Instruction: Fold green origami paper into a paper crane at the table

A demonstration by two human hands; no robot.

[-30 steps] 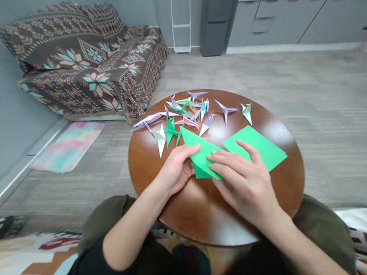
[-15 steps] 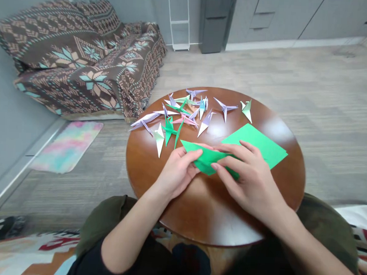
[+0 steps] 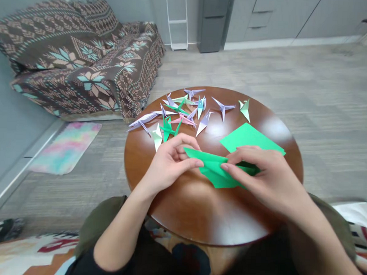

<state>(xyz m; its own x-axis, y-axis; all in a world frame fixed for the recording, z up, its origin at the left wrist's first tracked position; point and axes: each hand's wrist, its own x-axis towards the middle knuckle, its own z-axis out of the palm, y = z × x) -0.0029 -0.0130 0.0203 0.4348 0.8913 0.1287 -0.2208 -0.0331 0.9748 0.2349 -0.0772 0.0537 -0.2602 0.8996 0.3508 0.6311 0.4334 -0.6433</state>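
Observation:
A partly folded sheet of green origami paper (image 3: 217, 172) is held in the air above the round table, its creased layers slightly spread. My left hand (image 3: 172, 161) pinches its left corner, thumb in front and fingers behind. At the top edge, right of the middle, my right hand (image 3: 261, 170) grips it between thumb and index finger; the paper's right end is partly hidden by that hand. Behind my right hand lie flat green paper sheets (image 3: 248, 137). Close beyond my left hand are a green paper crane (image 3: 168, 128) and a pale green one (image 3: 157, 137).
Several folded cranes in purple, pink and green, among them a purple crane (image 3: 223, 108), cover the back left of the round brown table (image 3: 197, 220). A covered sofa (image 3: 91, 67) stands at the far left, near a pastel mat (image 3: 66, 147). Cabinets line the back wall.
The green paper has come lower and a little right, and its folds look more opened. My right hand now pinches its top edge; my left hand has shifted slightly left.

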